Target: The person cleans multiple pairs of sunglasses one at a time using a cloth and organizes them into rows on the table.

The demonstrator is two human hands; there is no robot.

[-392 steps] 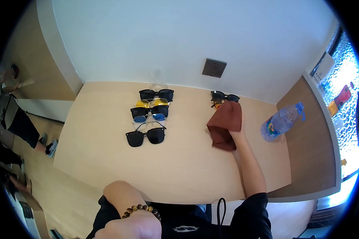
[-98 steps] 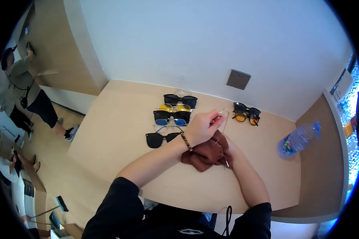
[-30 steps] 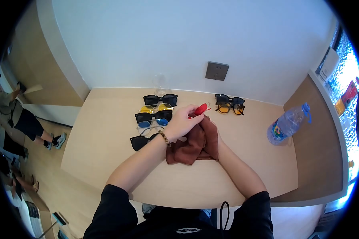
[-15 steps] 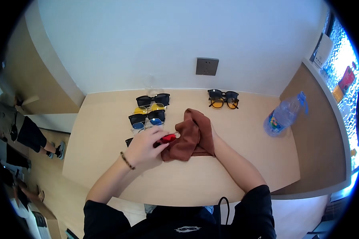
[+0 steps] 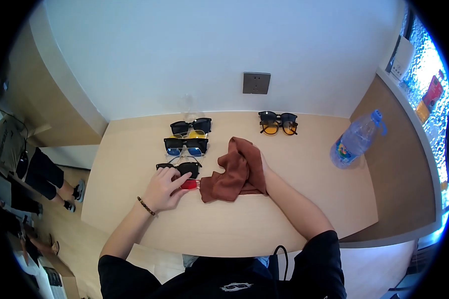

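Note:
My left hand (image 5: 163,190) is closed on a pair of red-lensed glasses (image 5: 188,185), low over the table at the near end of a column of eyewear. Right by its fingertips lie black sunglasses (image 5: 187,169). Farther up the column are blue-lensed glasses (image 5: 174,151), black sunglasses (image 5: 185,144), yellow-lensed glasses (image 5: 198,134) and another black pair (image 5: 190,125). A bunched brown cloth (image 5: 232,179) covers the fingers of my right hand (image 5: 265,169); the hand grips it from the right side.
Dark sunglasses (image 5: 279,117) and orange-lensed glasses (image 5: 278,128) lie at the back. A plastic bottle (image 5: 351,142) stands on the right near the side panel (image 5: 399,164). A socket (image 5: 256,83) is on the wall. A person (image 5: 40,169) stands at the far left.
My left hand has moved left and away from the brown cloth, carrying the red-lensed glasses to the near end of the column. My right hand and the cloth have barely moved.

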